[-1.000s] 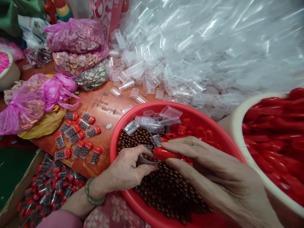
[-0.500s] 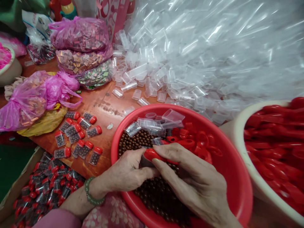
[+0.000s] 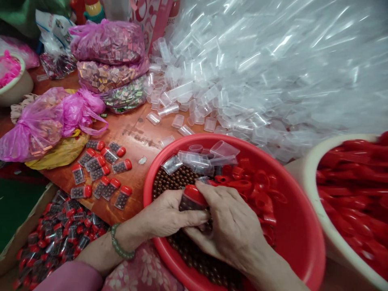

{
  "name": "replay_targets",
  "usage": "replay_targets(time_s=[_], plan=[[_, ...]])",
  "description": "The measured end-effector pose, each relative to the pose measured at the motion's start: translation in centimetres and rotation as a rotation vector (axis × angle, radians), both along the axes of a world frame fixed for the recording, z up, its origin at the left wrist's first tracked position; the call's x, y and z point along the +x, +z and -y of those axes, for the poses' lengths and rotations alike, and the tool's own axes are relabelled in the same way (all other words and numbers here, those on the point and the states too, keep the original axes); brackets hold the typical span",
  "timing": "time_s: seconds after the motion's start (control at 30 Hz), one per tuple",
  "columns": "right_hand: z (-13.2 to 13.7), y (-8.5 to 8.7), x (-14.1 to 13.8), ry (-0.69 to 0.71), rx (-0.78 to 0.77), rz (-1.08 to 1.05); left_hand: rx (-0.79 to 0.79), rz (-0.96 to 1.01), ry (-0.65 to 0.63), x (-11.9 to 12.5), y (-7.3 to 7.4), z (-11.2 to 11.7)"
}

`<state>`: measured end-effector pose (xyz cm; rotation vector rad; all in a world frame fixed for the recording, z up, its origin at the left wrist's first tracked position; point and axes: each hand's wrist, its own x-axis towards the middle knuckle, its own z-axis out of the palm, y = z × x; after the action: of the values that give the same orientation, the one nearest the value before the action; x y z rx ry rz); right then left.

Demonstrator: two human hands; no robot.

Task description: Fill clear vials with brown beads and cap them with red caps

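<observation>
Over a red basin (image 3: 303,226), my left hand (image 3: 165,214) is closed around a small clear container (image 3: 193,198) filled with dark beads, its red cap upward. My right hand (image 3: 230,226) wraps the container's right side, fingertips against the cap, thumb low beneath my left thumb. Part of the container is hidden by my fingers. Below and behind them, brown beads (image 3: 172,178) fill the basin's left side. Empty clear tubes (image 3: 195,158) lie on the beads at the back, and loose red caps (image 3: 262,186) lie to the right.
Several filled containers (image 3: 106,188) lie on the orange table (image 3: 136,139); more fill a cardboard box (image 3: 60,238) at lower left. Pink bags (image 3: 112,44) stand behind. A large heap of clear tubes (image 3: 236,72) rises at the back. A cream tub (image 3: 309,173) of red parts is at right.
My right thumb has slid down from the cap to below my left thumb, and the right hand has turned lower. The container stands more upright, its cap and beads more exposed.
</observation>
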<state>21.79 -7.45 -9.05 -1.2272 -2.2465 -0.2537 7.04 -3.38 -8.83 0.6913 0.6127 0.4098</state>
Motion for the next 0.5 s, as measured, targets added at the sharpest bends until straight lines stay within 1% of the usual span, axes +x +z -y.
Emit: replay_targets(time_s=[0.2,0.33,0.4,0.43,0.5], plan=[[-0.16,0.06,0.13,0.032,0.067,-0.014,-0.023,0.025,0.019,-0.19,0.45,-0.05],[-0.09,0.32,0.04,0.017,0.064,-0.021,0.004,0.022,-0.02,-0.49,0.32,-0.22],[0.08,0.36,-0.14,0.005,0.064,-0.01,-0.034,0.027,-0.017,-0.38,0.19,-0.2],[0.22,0.32,-0.26,0.001,0.068,0.005,-0.071,0.021,-0.002,-0.23,0.12,-0.07],[0.66,0.14,-0.48,0.005,0.087,0.038,-0.094,-0.034,0.083,0.11,-0.12,0.5]])
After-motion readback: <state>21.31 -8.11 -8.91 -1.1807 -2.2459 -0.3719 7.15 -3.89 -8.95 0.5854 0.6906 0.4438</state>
